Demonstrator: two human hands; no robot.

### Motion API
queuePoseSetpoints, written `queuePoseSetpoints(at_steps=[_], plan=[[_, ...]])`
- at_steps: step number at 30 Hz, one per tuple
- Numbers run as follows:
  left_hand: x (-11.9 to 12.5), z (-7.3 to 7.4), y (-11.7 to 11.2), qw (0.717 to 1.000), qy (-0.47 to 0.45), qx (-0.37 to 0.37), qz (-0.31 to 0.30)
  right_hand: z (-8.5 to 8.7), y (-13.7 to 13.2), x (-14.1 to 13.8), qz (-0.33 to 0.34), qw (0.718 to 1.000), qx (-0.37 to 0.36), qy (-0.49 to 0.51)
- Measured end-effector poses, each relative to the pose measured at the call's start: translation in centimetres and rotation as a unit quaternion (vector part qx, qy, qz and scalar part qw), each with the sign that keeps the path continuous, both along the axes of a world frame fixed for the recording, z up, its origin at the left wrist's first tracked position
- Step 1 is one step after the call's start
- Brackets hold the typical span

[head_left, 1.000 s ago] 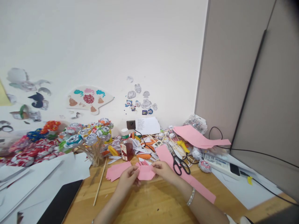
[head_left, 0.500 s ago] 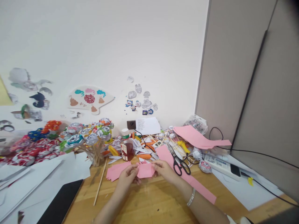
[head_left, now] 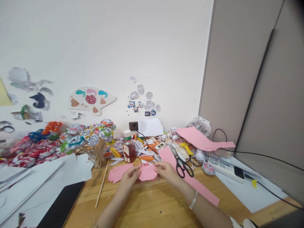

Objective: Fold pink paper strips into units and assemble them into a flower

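Note:
Between my two hands is a small piece of pink paper (head_left: 147,173), held just above the table. My left hand (head_left: 130,178) pinches its left edge, and my right hand (head_left: 165,172) pinches the right edge. Behind this piece, more pink bits poke up. To the left of my left hand lies a stack of pink paper pieces (head_left: 117,173). A long pink paper strip (head_left: 204,191) runs under my right forearm, and black-handled scissors (head_left: 182,165) rest on it, apart from my hand.
Left of my arms lie a wooden stick (head_left: 102,185), a black flat object (head_left: 62,205) and white sheets (head_left: 30,190). A bottle of dark red liquid (head_left: 129,150) stands behind my hands. Paper flowers (head_left: 76,141) crowd the back left. A power strip (head_left: 224,169) with cables lies right.
Both hands stay in nearly the same place. The pink paper has tilted slightly between my fingers, and the camera view has shifted a little.

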State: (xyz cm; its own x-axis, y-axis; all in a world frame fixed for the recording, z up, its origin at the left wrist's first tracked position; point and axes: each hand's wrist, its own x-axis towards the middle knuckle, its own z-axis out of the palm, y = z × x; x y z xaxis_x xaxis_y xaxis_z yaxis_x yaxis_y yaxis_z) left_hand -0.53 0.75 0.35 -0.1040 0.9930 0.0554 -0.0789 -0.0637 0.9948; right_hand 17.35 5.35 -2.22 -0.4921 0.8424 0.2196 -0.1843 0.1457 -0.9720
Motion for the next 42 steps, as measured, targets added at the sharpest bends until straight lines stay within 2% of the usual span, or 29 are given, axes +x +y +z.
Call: queuePoseSetpoints(at_steps=[4,9,14,18,21,30,35,42], plan=[[0.09,0.11,-0.33,1.0,0.0,0.011,0.026,0.1,-0.23,-0.08,-0.007,1.0,-0.012,0.01],[0.13,0.0,-0.36,0.998,-0.045,0.016,0.038,0.41,-0.5,-0.42,-0.026,0.999,-0.008,0.031],[-0.1,0.01,-0.22,0.998,-0.066,0.014,0.017,0.37,-0.54,-0.52,-0.037,0.998,0.017,0.042],[-0.14,0.22,-0.21,0.997,-0.068,-0.003,-0.025,0.19,-0.57,-0.32,-0.044,0.997,0.046,0.034],[-0.19,0.18,-0.13,0.997,-0.064,-0.004,-0.052,0.24,-0.67,-0.15,-0.047,0.997,0.064,0.02],[-0.28,-0.07,-0.14,0.999,0.008,0.001,-0.048,-0.12,-0.75,0.15,0.004,0.995,0.058,-0.077],[-0.25,-0.32,0.12,0.999,0.017,-0.004,-0.044,-0.39,-0.82,0.0,-0.04,0.99,0.091,-0.097],[-0.01,0.36,-0.51,0.999,0.009,0.004,-0.033,-0.39,-0.74,-0.01,-0.063,0.989,0.107,-0.084]])
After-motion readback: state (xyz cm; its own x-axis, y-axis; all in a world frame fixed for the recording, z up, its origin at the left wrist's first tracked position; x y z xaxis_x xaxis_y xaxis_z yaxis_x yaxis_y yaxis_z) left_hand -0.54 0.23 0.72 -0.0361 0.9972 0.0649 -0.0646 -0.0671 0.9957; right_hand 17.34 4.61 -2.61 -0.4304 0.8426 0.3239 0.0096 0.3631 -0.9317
